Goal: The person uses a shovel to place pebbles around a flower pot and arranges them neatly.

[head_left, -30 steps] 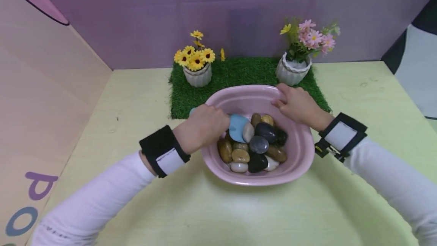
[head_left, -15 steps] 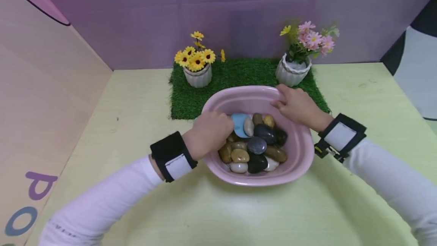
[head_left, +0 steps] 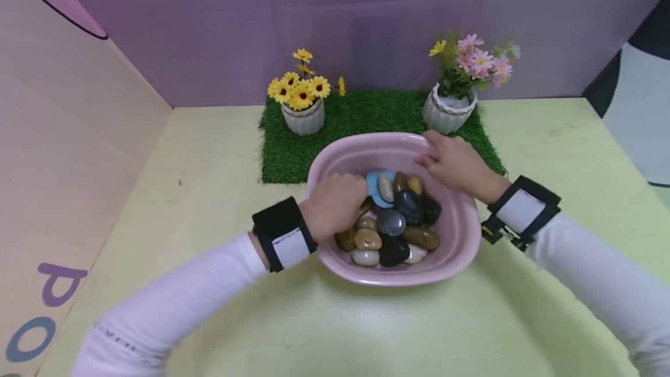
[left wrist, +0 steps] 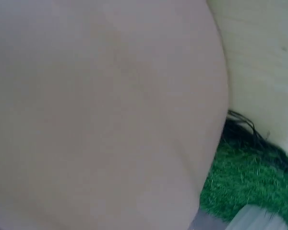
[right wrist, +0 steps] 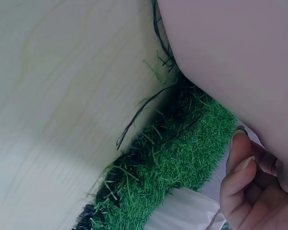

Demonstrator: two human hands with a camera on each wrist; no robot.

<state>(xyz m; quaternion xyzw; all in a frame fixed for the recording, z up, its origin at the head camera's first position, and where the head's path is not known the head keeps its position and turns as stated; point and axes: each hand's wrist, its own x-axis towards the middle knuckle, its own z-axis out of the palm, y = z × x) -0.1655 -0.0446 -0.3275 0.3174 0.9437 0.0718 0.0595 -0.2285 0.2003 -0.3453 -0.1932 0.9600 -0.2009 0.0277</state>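
Note:
A pink basin (head_left: 455, 237) holds several smooth stones in black, grey, brown and white. My left hand (head_left: 335, 202) reaches over its left side and grips a blue scoop (head_left: 373, 186), whose flat end shows beyond my fist; the handle is hidden in the hand. On that blue end lies a pale grey stone (head_left: 385, 188). My right hand (head_left: 455, 164) holds the basin's upper right rim, thumb on the inner side. Curled fingers (right wrist: 240, 184) show in the right wrist view. A large, blurred smooth surface fills most of the left wrist view.
Behind the basin lies a green artificial grass mat (head_left: 366, 112). On it stand a white pot of yellow flowers (head_left: 303, 115) and a white pot of pink flowers (head_left: 450, 109). A purple wall (head_left: 366, 28) closes the back; a pale printed panel (head_left: 68, 132) is at left.
My left hand has moved right, further into the basin, pushing the blue scoop under the stones; the grey stone on it has shifted slightly right and up. My right hand stays on the rim.

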